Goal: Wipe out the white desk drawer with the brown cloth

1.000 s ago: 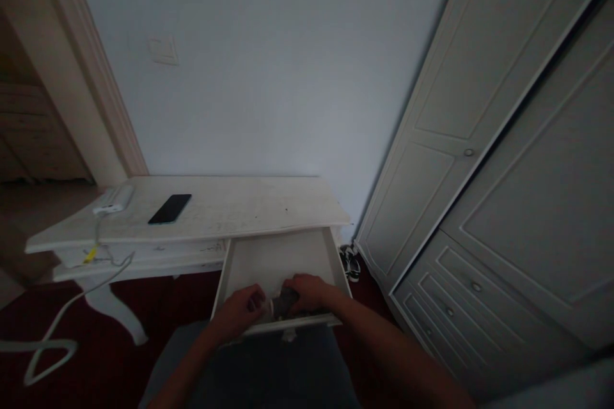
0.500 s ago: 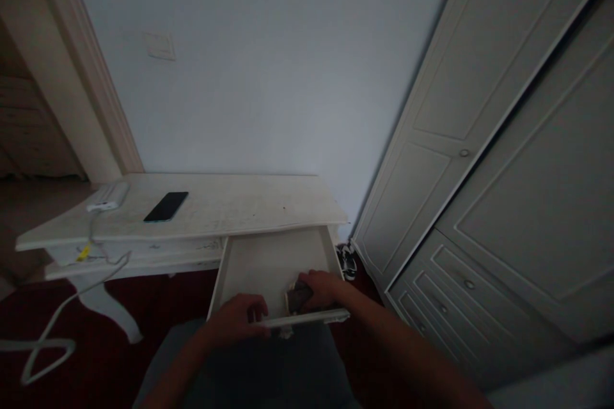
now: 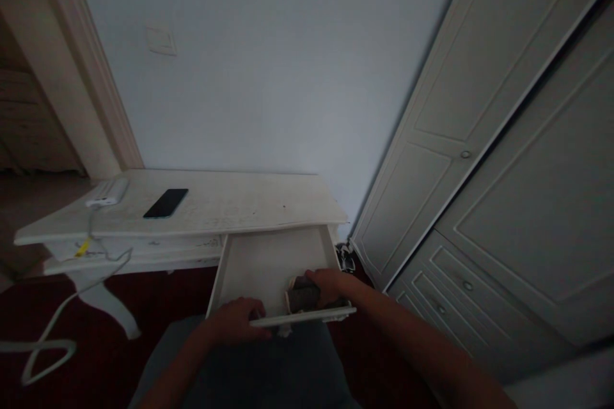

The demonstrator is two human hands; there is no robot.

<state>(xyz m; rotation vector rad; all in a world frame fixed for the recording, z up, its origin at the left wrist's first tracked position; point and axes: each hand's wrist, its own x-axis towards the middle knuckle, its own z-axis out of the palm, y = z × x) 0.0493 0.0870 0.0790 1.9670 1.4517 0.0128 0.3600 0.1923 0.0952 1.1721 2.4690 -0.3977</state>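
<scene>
A white drawer (image 3: 268,255) stands pulled out from the right end of a white desk (image 3: 230,204). My left hand (image 3: 235,321) rests on the drawer's front edge, fingers curled over it. Inside the drawer at its front right corner, my right hand (image 3: 329,284) is closed on a small dark object (image 3: 302,297) that I cannot identify in the dim light.
A black phone (image 3: 165,202) and a white power strip (image 3: 106,193) lie on the desk's left part; its white cable (image 3: 52,326) trails onto the dark red carpet. A white wardrobe (image 3: 499,192) with drawers stands close on the right. Something grey lies across my lap (image 3: 259,370).
My hands came apart. The left one left the dark object and went to the drawer's front edge; the right one carried the object to the drawer's front right corner.
</scene>
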